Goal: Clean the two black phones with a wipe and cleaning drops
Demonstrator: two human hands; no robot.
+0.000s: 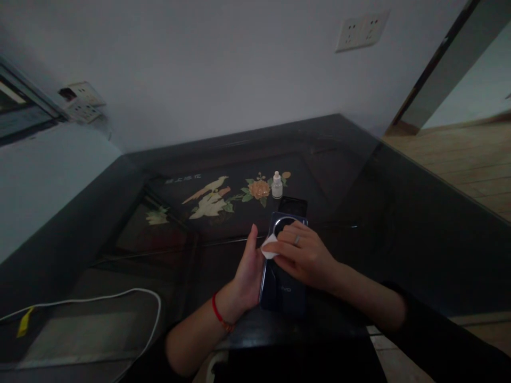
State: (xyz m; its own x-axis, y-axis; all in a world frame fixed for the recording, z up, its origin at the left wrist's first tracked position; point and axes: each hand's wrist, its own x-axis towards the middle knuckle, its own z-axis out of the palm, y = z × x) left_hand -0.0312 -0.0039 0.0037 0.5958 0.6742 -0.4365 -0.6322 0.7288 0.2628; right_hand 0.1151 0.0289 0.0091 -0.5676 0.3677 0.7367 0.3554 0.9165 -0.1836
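Note:
A dark blue smartphone (279, 290) is back side up near the front edge of the table, its large round camera ring partly covered by fingers. My left hand (248, 274) grips the phone along its left edge, thumb pointing up and the other fingers hidden behind it. Between the closed fingers of my right hand (307, 252) is a small white wipe (270, 248), pressed against the phone's back just below the camera. Beyond the phone lies a flat black object (293, 205), too dark to identify. A small white dropper bottle (277, 187) stands upright behind that.
The glossy black table (343, 191) has a bird-and-flower design (211, 202) and meets the wall at the back. A white cable (120, 295) with a yellow tag (24, 322) curves across the left front. Sockets (362, 32) are on the wall.

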